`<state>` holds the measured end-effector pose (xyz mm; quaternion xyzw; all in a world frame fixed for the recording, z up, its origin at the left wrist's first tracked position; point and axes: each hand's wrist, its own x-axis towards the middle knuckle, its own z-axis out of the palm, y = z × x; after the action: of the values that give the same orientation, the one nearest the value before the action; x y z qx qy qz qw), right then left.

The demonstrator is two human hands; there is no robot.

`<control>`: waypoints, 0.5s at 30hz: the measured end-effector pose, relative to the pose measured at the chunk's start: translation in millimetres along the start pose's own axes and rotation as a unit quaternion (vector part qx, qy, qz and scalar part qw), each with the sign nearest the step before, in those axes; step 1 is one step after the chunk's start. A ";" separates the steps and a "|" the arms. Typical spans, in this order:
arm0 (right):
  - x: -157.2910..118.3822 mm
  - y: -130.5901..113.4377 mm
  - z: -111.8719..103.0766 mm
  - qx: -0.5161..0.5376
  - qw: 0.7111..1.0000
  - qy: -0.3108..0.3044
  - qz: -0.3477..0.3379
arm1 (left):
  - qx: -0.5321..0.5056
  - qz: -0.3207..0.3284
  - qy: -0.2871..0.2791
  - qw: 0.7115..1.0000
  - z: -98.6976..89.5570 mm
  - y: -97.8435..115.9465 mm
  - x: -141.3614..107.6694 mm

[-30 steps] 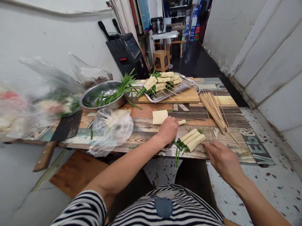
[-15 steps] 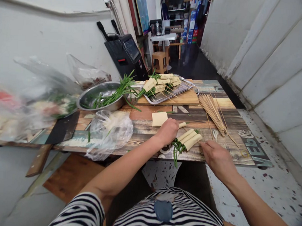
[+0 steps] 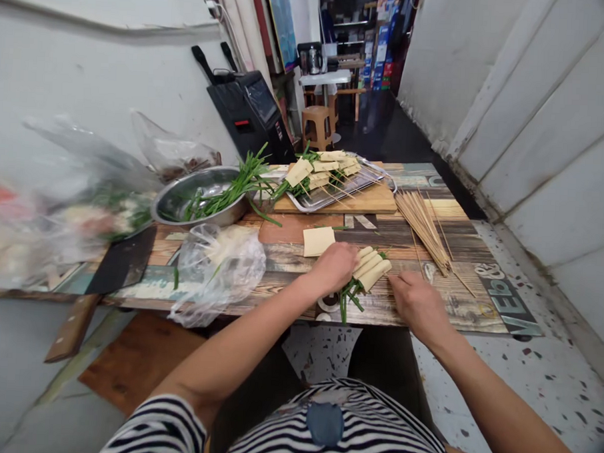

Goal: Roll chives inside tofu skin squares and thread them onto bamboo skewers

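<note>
Several pale tofu-skin rolls (image 3: 372, 275) lie side by side on the table, with green chives (image 3: 349, 299) sticking out of their near left ends. My left hand (image 3: 335, 267) is closed on the left end of the farthest roll, its fingertips mostly hidden from above. My right hand (image 3: 419, 302) is pinched just right of the nearest roll's end; whatever lies between its fingers is too small to make out. Beyond my left hand rests a stack of flat tofu-skin squares (image 3: 318, 241).
A bundle of bamboo skewers (image 3: 422, 225) lies at the right. Finished skewers fill a metal tray (image 3: 327, 204) on a wooden board (image 3: 378, 202). Leftward are a steel bowl (image 3: 198, 195) of chives, a plastic bag (image 3: 220, 270) and a cleaver (image 3: 123, 259) whose handle overhangs the edge.
My left hand has brought the separate far roll against the others. The group of rolls has shifted slightly left and away from me, and my right hand has moved left with it.
</note>
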<state>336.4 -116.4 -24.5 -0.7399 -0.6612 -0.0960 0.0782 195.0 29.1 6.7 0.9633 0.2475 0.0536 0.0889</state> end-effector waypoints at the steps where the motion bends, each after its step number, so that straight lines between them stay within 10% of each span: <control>1: -1.5 -2.7 -0.3 -0.002 1.000 -0.005 0.008 | -0.013 -0.055 0.046 0.997 2.6 6.7 -6.5; 7: -4.4 5.9 -17.4 0.042 0.998 -0.022 0.033 | -0.072 -0.061 0.212 0.973 33.1 30.5 -36.9; 11: 21.1 73.5 -29.2 0.022 0.982 0.010 0.187 | -0.095 -0.071 0.245 0.962 44.9 26.0 -37.7; 15: 67.6 138.8 -15.7 -0.043 0.955 -0.089 0.280 | -0.108 -0.066 0.259 0.958 43.1 25.0 -39.0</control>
<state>480.9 -70.9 8.9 -0.9037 -0.4268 -0.0326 0.0110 179.1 -17.7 -32.8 0.8825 0.3180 0.3217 0.1290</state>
